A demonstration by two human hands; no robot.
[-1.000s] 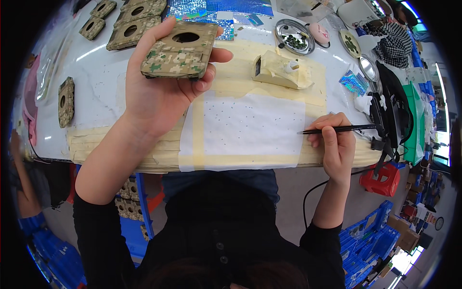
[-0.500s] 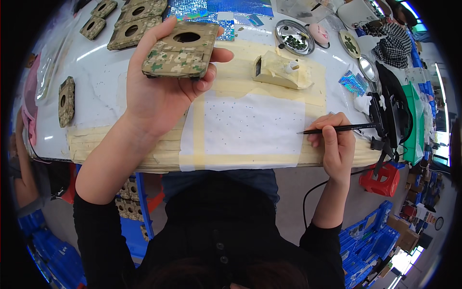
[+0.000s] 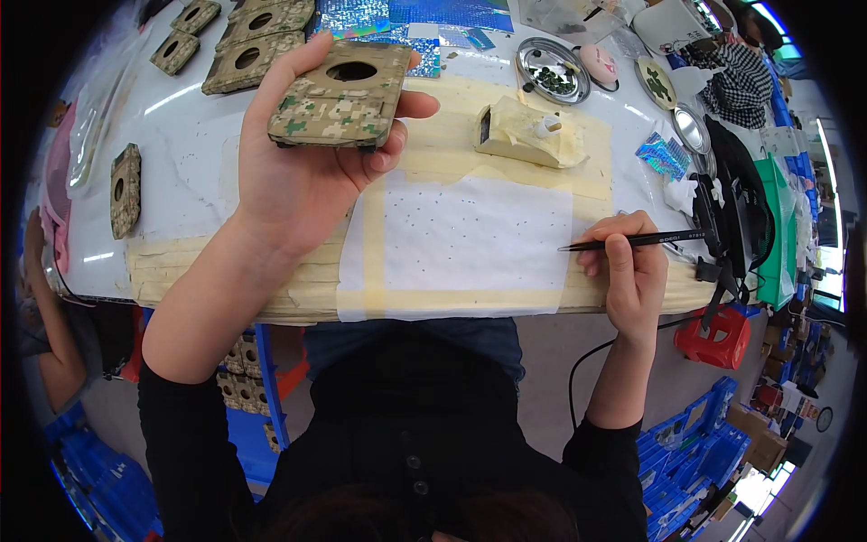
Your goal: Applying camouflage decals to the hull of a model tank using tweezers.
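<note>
Raised over the left part of the table, my left hand (image 3: pixel 298 181) grips a camouflage model tank hull (image 3: pixel 339 108) with a round hole in its top. My thumb lies along one side and the fingertips hold the other. My right hand (image 3: pixel 630 262) pinches a pair of black tweezers (image 3: pixel 646 240) near the table's front edge. Their thin tips reach over the right edge of a white sheet (image 3: pixel 479 262), dotted with several tiny dark specks. Whether anything sits between the tips is too small to tell. Beyond the sheet stands a tape-wrapped block (image 3: pixel 519 135).
More camouflage hulls (image 3: pixel 239 65) lie at the back left, with a single hull (image 3: pixel 125 191) at the left. A round metal dish (image 3: pixel 553 70) holds green bits. Shiny blue sheets (image 3: pixel 452 14) lie far back. At right are a black bag (image 3: pixel 736 194) and green bin (image 3: pixel 775 230).
My hands, the hull and the tweezers stay almost where they were. At the far left, another person's arm has shifted slightly.
</note>
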